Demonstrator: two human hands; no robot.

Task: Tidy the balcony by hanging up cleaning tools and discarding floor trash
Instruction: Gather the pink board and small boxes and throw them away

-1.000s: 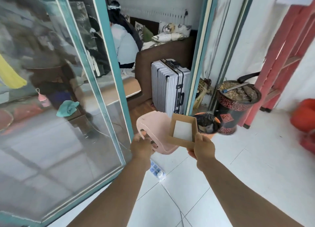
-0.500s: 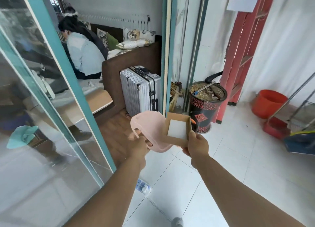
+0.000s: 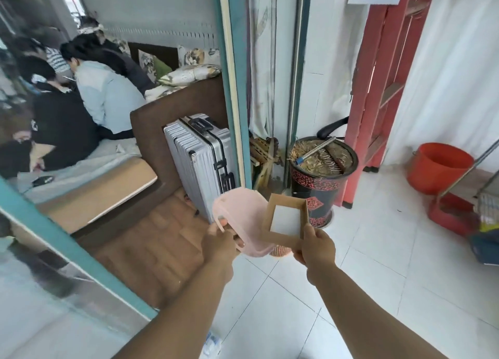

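head view: left hand (image 3: 216, 246) grips pink basket (image 3: 240, 218), right hand (image 3: 317, 246) cardboard box (image 3: 283, 219)

suitcase (image 3: 198, 164) left of drum (image 3: 321, 186), bucket (image 3: 437, 168) perhaps farther right

Lighting: bright, even daylight; white floor tiles (image 3: 378, 264) nearly washed out, shadows faint. Glare: pale reflections on glass door (image 3: 40, 291) at lower left. Distortion: wide-angle bending of door frame (image 3: 232, 88) and red ladder (image 3: 378, 75). Focus: mild motion blur throughout.
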